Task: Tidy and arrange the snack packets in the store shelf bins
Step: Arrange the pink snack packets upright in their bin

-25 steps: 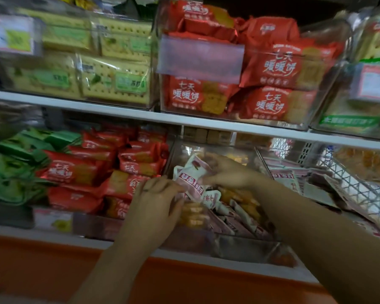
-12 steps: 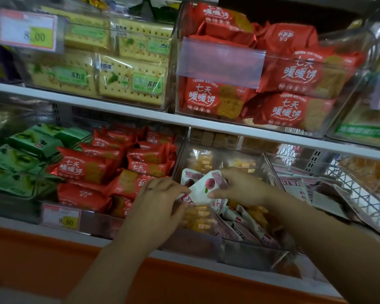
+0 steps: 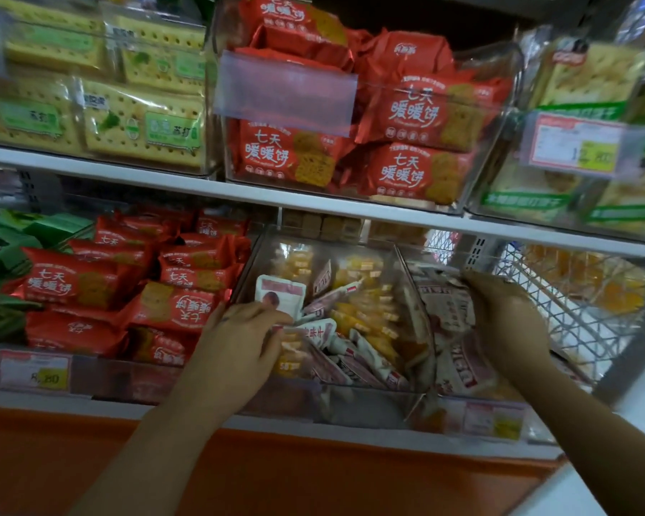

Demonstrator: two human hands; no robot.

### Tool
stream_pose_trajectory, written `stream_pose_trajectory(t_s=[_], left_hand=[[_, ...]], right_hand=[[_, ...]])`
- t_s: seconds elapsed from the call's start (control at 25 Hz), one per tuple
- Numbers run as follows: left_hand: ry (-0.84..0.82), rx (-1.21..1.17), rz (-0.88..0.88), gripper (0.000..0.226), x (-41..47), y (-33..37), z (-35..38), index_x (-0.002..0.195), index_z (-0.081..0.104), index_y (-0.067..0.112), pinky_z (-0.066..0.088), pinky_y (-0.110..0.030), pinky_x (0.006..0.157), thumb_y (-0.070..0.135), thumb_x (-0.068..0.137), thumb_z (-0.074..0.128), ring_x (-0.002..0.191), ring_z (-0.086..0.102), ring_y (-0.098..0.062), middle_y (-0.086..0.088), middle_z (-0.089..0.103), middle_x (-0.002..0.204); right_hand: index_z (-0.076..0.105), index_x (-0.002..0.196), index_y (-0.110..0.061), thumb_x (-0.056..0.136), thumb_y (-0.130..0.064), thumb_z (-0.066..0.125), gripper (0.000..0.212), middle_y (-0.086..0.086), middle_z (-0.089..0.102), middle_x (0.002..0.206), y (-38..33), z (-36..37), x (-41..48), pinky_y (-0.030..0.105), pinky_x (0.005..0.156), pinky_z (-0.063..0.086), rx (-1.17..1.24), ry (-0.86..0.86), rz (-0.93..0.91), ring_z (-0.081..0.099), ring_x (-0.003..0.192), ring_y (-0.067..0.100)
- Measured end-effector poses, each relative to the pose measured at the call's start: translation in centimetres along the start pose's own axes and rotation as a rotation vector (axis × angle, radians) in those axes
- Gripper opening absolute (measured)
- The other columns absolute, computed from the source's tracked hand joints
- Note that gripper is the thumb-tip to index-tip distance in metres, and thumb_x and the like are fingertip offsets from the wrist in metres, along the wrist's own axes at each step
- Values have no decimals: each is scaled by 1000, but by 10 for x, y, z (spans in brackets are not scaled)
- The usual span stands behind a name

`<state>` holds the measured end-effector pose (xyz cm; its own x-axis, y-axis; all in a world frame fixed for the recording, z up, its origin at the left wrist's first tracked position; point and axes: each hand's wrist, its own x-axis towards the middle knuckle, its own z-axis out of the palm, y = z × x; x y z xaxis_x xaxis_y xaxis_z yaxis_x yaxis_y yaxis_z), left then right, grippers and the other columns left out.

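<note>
A clear plastic bin (image 3: 369, 404) on the lower shelf holds yellow snack packets (image 3: 365, 310) mixed with white-and-pink packets (image 3: 354, 361). One white-and-pink packet (image 3: 280, 294) stands upright at the bin's left side; my left hand (image 3: 239, 348) pinches its lower edge with the fingertips. My right hand (image 3: 507, 322) reaches into the neighbouring bin on the right and rests, fingers curled, on a pile of white-and-pink packets (image 3: 455, 359); whether it grips one is hidden.
Red biscuit packets (image 3: 172, 307) fill the bin to the left, green packets (image 3: 1, 255) beyond. The upper shelf (image 3: 313, 204) carries bins of red and yellow cracker packs. A wire basket (image 3: 581, 303) stands at the right. Price tags line the shelf front.
My right hand let go of the white-and-pink packet and moved right into the neighbouring bin. My left hand now holds that packet at the bin's left side.
</note>
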<state>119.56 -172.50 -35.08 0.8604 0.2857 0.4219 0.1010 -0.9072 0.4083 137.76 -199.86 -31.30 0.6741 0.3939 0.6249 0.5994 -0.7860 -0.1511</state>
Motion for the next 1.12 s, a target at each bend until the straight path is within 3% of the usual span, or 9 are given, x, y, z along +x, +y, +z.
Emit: stream_pose_trajectory(t_s=[0.2,0.28,0.4,0.44,0.52,0.6,0.72,0.92,1.12], left_hand=[[-13,-87,-15,20,-1,3,1,107,66,25,43,-48,94,22,93,53,100,61,-15,8,63,112],[-31,-104,-12,24,-1,3,-1,108,66,26,45,-47,92,29,92,47,98,61,-12,10,63,110],[-53,-129,-11,37,-2,3,-4,109,66,26,47,-45,90,37,86,38,96,60,-8,13,63,108],[-58,-138,-7,38,-2,2,-5,109,66,26,47,-44,89,37,85,38,95,60,-7,14,62,107],[-67,-146,0,35,-3,1,-6,110,65,26,47,-41,88,37,88,40,94,59,-5,15,61,106],[-77,-146,3,27,-3,-2,-6,112,65,26,46,-39,89,30,94,46,96,57,-5,14,61,108],[-79,-139,24,25,-4,-5,-5,114,64,26,45,-37,90,28,95,47,99,56,-4,12,61,110],[-91,-131,32,25,-5,-7,-3,114,63,27,45,-39,92,28,96,46,99,57,-6,13,60,111],[-85,-149,25,26,-6,-8,-1,114,63,26,45,-40,92,28,95,46,99,57,-5,13,60,110]], right_hand=[[64,117,-26,94,-34,49,28,1,68,110,-22,-9,11,35,82,47,212,-257,-48,62,99,22],[60,121,-27,92,-33,54,31,-7,64,113,-50,-12,17,25,81,48,331,-374,-114,59,98,10],[61,119,-21,89,-29,59,31,-11,62,106,-93,-3,22,6,76,43,356,-728,-317,55,90,0],[63,116,-17,88,-29,61,31,-8,63,102,-102,3,22,7,72,43,303,-831,-386,55,86,3],[64,108,-10,83,-33,66,34,4,66,98,-109,18,21,28,72,49,162,-957,-465,58,83,18],[63,104,-7,78,-34,68,38,13,65,101,-107,27,20,39,75,50,79,-978,-470,60,87,26],[62,83,3,76,-24,65,28,20,58,77,-108,30,16,33,56,34,68,-968,-477,48,63,24],[55,62,-3,76,-32,68,35,8,43,55,-118,28,14,30,52,30,-47,-952,-498,38,51,19],[33,51,-17,82,-20,66,45,-5,34,51,-125,21,21,23,49,29,-138,-942,-547,32,47,6]])
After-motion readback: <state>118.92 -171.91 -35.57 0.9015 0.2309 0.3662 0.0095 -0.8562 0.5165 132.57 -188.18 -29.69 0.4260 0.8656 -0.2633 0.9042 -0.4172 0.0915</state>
